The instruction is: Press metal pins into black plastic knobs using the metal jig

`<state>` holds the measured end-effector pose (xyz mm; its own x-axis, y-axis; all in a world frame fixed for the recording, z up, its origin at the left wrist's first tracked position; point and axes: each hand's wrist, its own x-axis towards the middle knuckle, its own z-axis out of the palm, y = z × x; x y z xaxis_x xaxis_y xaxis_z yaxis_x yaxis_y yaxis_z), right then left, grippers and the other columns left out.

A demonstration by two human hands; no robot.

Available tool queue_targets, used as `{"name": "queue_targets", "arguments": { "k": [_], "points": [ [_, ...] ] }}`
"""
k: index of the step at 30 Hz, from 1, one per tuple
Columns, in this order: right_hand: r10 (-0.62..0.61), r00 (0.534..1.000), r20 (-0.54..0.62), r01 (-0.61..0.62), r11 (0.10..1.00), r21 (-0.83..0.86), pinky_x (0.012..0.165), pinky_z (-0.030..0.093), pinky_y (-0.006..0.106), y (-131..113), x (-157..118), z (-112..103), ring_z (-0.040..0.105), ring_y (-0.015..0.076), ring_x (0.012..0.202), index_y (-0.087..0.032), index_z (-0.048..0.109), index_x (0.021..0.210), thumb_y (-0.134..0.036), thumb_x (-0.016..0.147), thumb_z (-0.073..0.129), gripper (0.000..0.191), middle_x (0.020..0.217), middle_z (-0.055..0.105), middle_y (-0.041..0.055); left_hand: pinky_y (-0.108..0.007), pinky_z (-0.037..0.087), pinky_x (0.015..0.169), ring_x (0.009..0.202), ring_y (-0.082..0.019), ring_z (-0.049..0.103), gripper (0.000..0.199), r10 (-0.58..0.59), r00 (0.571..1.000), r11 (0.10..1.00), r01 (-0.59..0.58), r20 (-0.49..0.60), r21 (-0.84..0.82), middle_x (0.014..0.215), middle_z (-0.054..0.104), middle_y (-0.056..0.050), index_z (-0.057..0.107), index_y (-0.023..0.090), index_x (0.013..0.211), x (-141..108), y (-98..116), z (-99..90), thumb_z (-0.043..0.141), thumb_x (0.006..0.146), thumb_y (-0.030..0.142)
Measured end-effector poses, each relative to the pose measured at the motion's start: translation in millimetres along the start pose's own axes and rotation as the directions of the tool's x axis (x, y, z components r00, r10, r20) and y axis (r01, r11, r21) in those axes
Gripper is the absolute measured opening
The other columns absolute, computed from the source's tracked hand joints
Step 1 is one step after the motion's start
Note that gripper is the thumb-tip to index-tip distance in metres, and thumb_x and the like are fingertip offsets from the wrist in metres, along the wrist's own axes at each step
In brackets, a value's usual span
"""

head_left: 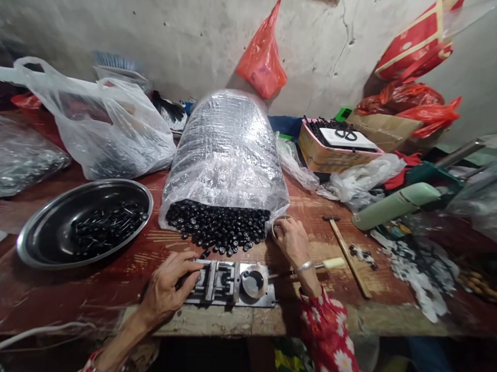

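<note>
My left hand (170, 284) is at the left end of a metal jig (222, 284), its fingers curled and their tips on or beside the jig's edge. Whatever is between them is too small to make out. My right hand (292, 241) reaches over a small round dish (274, 232), fingertips bent down inside its rim and closed together. The dish's contents are hidden. The jig has parallel bars on the left and a round metal ring (254, 283) on the right. Beyond it, small black round caps (223, 229) spill from a large clear plastic bag (229, 157).
Left stands a steel bowl (32, 247) of black stemmed parts. A screwdriver (331, 263) lies by my right wrist, with a hammer (348, 258) beyond. Farther right are a green flask (397, 206) and white scraps (422, 278). A pink box (317, 153) stands behind.
</note>
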<state>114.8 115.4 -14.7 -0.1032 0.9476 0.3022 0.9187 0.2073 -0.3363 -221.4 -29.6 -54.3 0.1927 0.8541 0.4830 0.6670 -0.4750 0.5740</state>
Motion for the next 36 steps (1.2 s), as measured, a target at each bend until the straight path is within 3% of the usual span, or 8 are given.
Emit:
{"name": "queue_targets", "arguments": {
  "k": [10, 17, 23, 31, 36],
  "points": [
    [-0.015, 1.0, -0.005, 0.015, 1.0, -0.019, 0.075, 0.034, 0.029, -2, 8, 4, 0.051, 0.017, 0.08, -0.021, 0.068, 0.079, -0.017, 0.09, 0.052, 0.02, 0.085, 0.064, 0.0036, -0.038, 0.053, 0.094, 0.111, -0.023, 0.064, 0.018, 0.018, 1.0, 1.0, -0.017, -0.018, 0.019, 0.12, 0.069, -0.009, 0.071, 0.023, 0.111, 0, 2, -1.1, 0.058, 0.098, 0.021],
    [0.049, 0.989, -0.14, -0.055, 0.998, -0.042, 0.078, 0.038, 0.034, 31, 2, -8, 0.054, 0.0241, 0.092, -0.02, 0.071, 0.104, -0.021, 0.093, 0.052, 0.022, 0.103, 0.067, 0.0108, -0.038, 0.054, 0.095, 0.112, -0.023, 0.064, 0.019, 0.008, 1.0, 1.0, -0.008, -0.015, 0.011, 0.123, 0.068, -0.009, 0.071, 0.024, 0.112, -1, 1, 0.2, 0.059, 0.097, 0.02],
    [0.022, 0.995, -0.097, -0.03, 0.996, -0.08, 0.074, 0.036, 0.033, 46, 1, 1, 0.052, 0.0217, 0.083, -0.023, 0.069, 0.083, -0.019, 0.089, 0.056, 0.015, 0.085, 0.063, 0.0057, -0.038, 0.053, 0.096, 0.113, -0.024, 0.063, 0.02, -0.003, 1.0, 1.0, 0.003, -0.008, 0.017, 0.124, 0.068, -0.008, 0.07, 0.024, 0.113, -3, 0, 1.0, 0.059, 0.098, 0.02],
    [0.032, 0.987, -0.156, -0.045, 0.996, -0.078, 0.076, 0.035, 0.033, 47, 0, 4, 0.052, 0.0227, 0.087, -0.02, 0.064, 0.092, -0.021, 0.097, 0.045, 0.02, 0.09, 0.063, 0.0082, -0.038, 0.052, 0.096, 0.114, -0.023, 0.063, 0.021, 0.007, 1.0, 0.999, -0.007, -0.02, 0.031, 0.125, 0.068, -0.008, 0.07, 0.025, 0.114, -3, 0, 2.1, 0.059, 0.097, 0.018],
    [0.007, 0.993, -0.115, -0.018, 0.996, -0.093, 0.074, 0.034, 0.034, 46, -1, 6, 0.051, 0.0228, 0.086, -0.021, 0.068, 0.096, -0.023, 0.097, 0.05, 0.019, 0.093, 0.066, 0.008, -0.039, 0.053, 0.096, 0.114, -0.024, 0.063, 0.021, -0.002, 1.0, 0.999, 0.003, -0.022, 0.036, 0.126, 0.068, -0.008, 0.07, 0.025, 0.114, -3, 1, 1.6, 0.059, 0.097, 0.019]
  ]
}}
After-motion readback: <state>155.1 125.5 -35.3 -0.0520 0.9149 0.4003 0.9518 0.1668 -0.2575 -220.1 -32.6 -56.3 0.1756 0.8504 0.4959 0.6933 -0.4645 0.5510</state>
